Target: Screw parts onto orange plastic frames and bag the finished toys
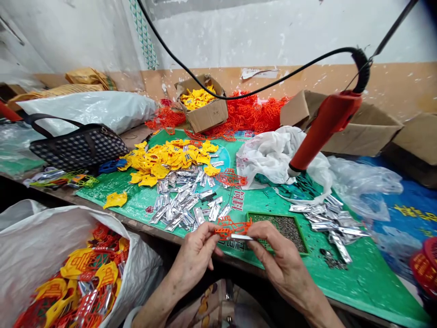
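Observation:
Between thumb and fingers, my left hand (195,253) pinches an orange openwork plastic frame (232,226) above the table's front edge. My right hand (278,255) grips a thin, shiny metal plate (241,237) against the near side of that frame. Behind my right hand lies a green tray (251,214) of small dark screws. Loose metal plates (184,200) are spread beyond my left hand, with a pile of yellow plastic pieces (164,159) behind them. Another orange frame (231,177) rests flat on the green mat.
A red electric screwdriver (324,130) hangs on a black cable at the right. More metal plates (327,218) lie below it. A white sack (136,255) of yellow and orange pieces stands at the left. Cardboard boxes (208,116) and a checked bag (78,146) sit farther back.

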Action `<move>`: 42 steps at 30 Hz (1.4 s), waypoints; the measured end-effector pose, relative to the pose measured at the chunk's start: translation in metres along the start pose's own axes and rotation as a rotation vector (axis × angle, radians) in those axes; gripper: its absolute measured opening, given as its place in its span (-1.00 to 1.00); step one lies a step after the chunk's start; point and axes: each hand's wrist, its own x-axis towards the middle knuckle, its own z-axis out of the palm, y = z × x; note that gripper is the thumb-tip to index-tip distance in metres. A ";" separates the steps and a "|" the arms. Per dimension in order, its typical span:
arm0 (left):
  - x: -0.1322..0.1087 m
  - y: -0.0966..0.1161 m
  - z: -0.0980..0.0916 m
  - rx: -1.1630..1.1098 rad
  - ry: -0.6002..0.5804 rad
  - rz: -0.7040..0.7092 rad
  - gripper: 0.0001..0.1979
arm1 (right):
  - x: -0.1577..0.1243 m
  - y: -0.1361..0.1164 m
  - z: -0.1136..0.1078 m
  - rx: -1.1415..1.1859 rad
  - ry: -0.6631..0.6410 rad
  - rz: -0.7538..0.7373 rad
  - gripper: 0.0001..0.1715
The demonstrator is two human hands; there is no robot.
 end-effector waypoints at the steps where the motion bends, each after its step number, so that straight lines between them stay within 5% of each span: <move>1: 0.000 0.001 0.000 -0.013 -0.013 0.014 -0.75 | -0.001 0.000 0.003 -0.027 -0.041 -0.035 -0.81; 6: -0.002 0.002 0.001 -0.219 -0.179 0.037 -0.75 | -0.007 0.006 0.012 -0.144 -0.147 -0.093 -0.72; 13: -0.006 -0.004 -0.001 -0.398 -0.254 0.044 -0.67 | -0.012 0.003 0.006 -0.164 -0.074 -0.139 -0.77; 21: -0.015 0.005 0.005 0.226 -0.076 0.314 -0.68 | -0.020 0.003 0.010 -0.211 0.038 -0.210 -0.71; 30: -0.018 -0.014 0.009 0.300 -0.013 0.611 -0.71 | -0.030 0.005 0.016 -0.215 0.173 -0.227 -0.64; 42: -0.018 -0.017 0.010 0.388 0.027 0.792 -0.70 | -0.038 0.006 0.020 -0.175 0.185 -0.176 -0.73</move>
